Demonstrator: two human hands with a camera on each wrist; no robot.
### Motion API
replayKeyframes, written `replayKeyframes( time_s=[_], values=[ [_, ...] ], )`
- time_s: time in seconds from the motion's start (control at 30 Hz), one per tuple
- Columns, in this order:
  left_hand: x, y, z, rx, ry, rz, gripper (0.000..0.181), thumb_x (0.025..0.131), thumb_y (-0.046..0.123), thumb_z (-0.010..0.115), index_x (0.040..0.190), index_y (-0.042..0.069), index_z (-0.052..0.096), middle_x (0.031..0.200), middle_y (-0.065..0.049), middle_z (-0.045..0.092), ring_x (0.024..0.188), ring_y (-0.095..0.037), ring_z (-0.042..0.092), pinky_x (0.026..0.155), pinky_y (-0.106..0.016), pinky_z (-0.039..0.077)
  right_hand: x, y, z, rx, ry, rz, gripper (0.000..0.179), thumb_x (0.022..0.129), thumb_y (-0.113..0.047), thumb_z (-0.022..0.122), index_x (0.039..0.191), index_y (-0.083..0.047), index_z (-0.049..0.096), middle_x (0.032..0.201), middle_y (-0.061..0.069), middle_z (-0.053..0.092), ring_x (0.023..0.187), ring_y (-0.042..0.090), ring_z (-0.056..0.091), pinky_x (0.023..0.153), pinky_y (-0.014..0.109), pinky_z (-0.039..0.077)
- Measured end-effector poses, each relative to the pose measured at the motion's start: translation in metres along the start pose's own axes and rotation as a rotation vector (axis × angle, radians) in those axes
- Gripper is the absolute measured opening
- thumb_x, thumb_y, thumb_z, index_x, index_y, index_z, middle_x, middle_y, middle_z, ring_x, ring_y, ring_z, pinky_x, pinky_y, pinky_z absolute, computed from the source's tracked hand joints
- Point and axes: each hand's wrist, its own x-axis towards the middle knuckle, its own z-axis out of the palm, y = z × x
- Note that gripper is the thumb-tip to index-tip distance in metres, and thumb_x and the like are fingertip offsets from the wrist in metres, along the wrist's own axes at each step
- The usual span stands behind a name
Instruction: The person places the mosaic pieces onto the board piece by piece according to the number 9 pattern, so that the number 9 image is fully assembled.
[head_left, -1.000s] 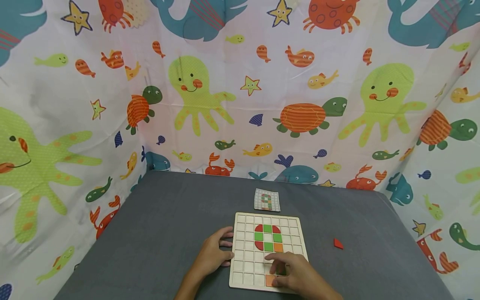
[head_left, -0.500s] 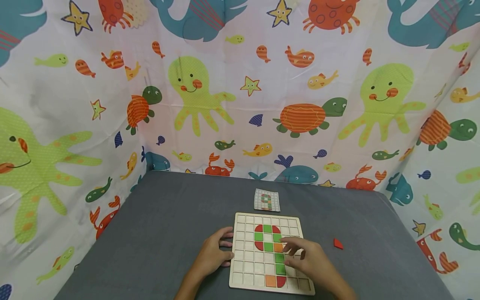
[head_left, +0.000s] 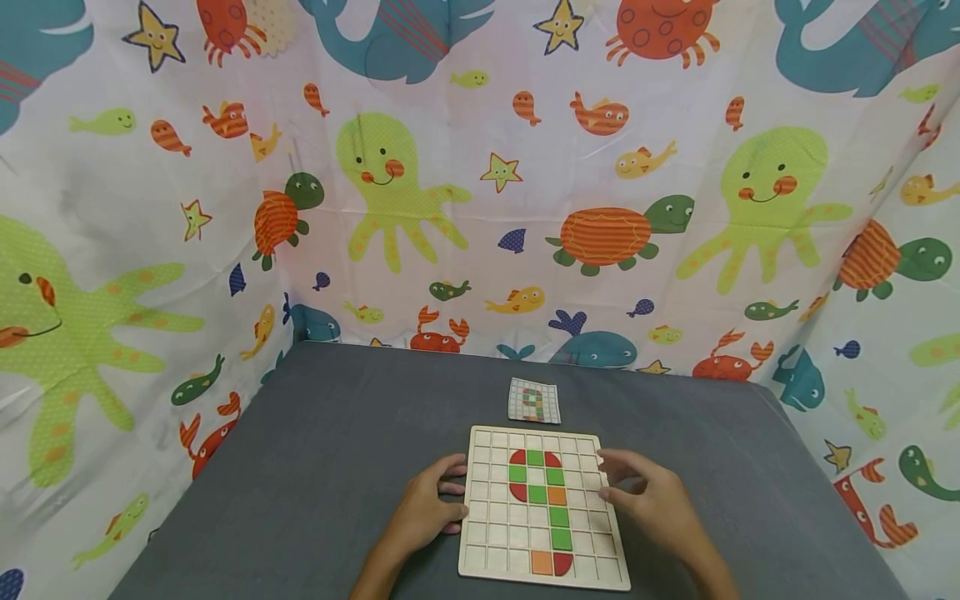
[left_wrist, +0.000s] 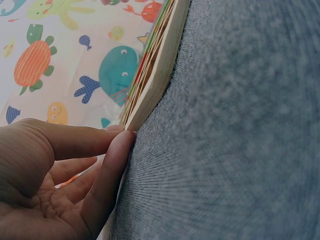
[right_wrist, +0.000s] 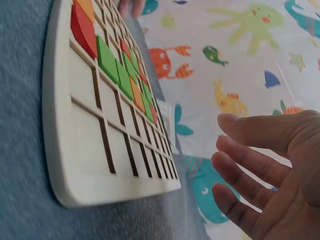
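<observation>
A square wooden grid board (head_left: 487, 533) lies on the dark grey cloth. Red quarter-round pieces (head_left: 562, 565), green squares (head_left: 559, 517) and two orange squares (head_left: 542, 562) sit in its cells. My left hand (head_left: 427, 504) holds the board's left edge; in the left wrist view, thumb and fingertip come together at that edge. My right hand (head_left: 652, 500) is by the right edge, fingers loosely bent, nothing in them. Space shows between this hand (right_wrist: 270, 165) and the board in the right wrist view. No red triangular piece shows where my right hand now is.
Behind the board lies a small pattern card (head_left: 534, 401) with a printed grid and coloured shapes. Grey cloth (head_left: 360, 417) covers the table. A sea-animal curtain (head_left: 480, 208) encloses the back and both sides.
My right hand has lifted from the lower cells and moved right, past the board's edge. More green and red pieces are uncovered; the loose red piece has gone from sight. My left hand stays still.
</observation>
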Motion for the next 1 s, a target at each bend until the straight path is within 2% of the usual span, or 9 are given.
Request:
replayKeyframes(
  time_s=[0.13, 0.4, 0.53, 0.73, 0.93, 1.0],
  values=[
    [0.000, 0.000, 0.000, -0.006, 0.001, 0.002, 0.075, 0.081, -0.013, 0.079, 0.151, 0.004, 0.055, 0.144, -0.019, 0.061, 0.115, -0.032, 0.066, 0.059, -0.038, 0.064, 0.001, 0.010, -0.006, -0.016, 0.028, 0.015, 0.051, 0.088, -0.014, 0.088, 0.136, -0.011, 0.071, 0.116, 0.006, 0.077, 0.103, 0.022, 0.070, 0.078, 0.027, 0.058],
    [0.000, 0.001, 0.001, -0.012, -0.001, -0.002, 0.076, 0.082, -0.012, 0.079, 0.152, 0.005, 0.055, 0.144, -0.019, 0.061, 0.116, -0.032, 0.066, 0.059, -0.039, 0.064, 0.001, 0.032, -0.019, -0.027, 0.087, -0.032, 0.051, 0.089, -0.016, 0.087, 0.136, -0.009, 0.070, 0.119, 0.007, 0.078, 0.104, 0.024, 0.073, 0.079, 0.026, 0.059],
    [0.000, 0.001, 0.002, -0.009, 0.002, -0.007, 0.076, 0.082, -0.012, 0.079, 0.152, 0.006, 0.055, 0.144, -0.018, 0.061, 0.116, -0.032, 0.066, 0.060, -0.039, 0.064, 0.000, 0.038, -0.025, -0.035, 0.088, 0.001, 0.053, 0.090, -0.023, 0.087, 0.138, -0.011, 0.069, 0.121, 0.007, 0.077, 0.106, 0.025, 0.073, 0.081, 0.027, 0.057],
    [0.001, 0.000, 0.002, -0.008, 0.003, -0.001, 0.076, 0.081, -0.012, 0.079, 0.151, 0.005, 0.055, 0.144, -0.018, 0.061, 0.115, -0.031, 0.066, 0.059, -0.038, 0.064, -0.001, 0.047, -0.031, -0.077, 0.093, 0.050, 0.055, 0.091, -0.029, 0.087, 0.140, -0.011, 0.068, 0.125, 0.009, 0.076, 0.112, 0.029, 0.071, 0.088, 0.036, 0.057],
    [0.000, 0.000, 0.001, -0.008, 0.005, -0.008, 0.076, 0.082, -0.013, 0.078, 0.152, 0.005, 0.054, 0.145, -0.019, 0.060, 0.116, -0.033, 0.065, 0.059, -0.039, 0.064, -0.001, 0.056, -0.035, -0.088, 0.108, 0.090, 0.056, 0.091, -0.026, 0.086, 0.141, -0.009, 0.067, 0.128, 0.012, 0.075, 0.116, 0.029, 0.070, 0.087, 0.024, 0.058],
    [0.000, 0.000, 0.001, -0.008, 0.005, -0.009, 0.076, 0.082, -0.013, 0.079, 0.152, 0.005, 0.055, 0.145, -0.019, 0.060, 0.116, -0.033, 0.065, 0.059, -0.039, 0.064, -0.001, 0.058, -0.036, -0.081, 0.113, 0.094, 0.056, 0.091, -0.024, 0.086, 0.141, -0.008, 0.067, 0.129, 0.015, 0.074, 0.117, 0.031, 0.070, 0.087, 0.025, 0.060]
  ],
)
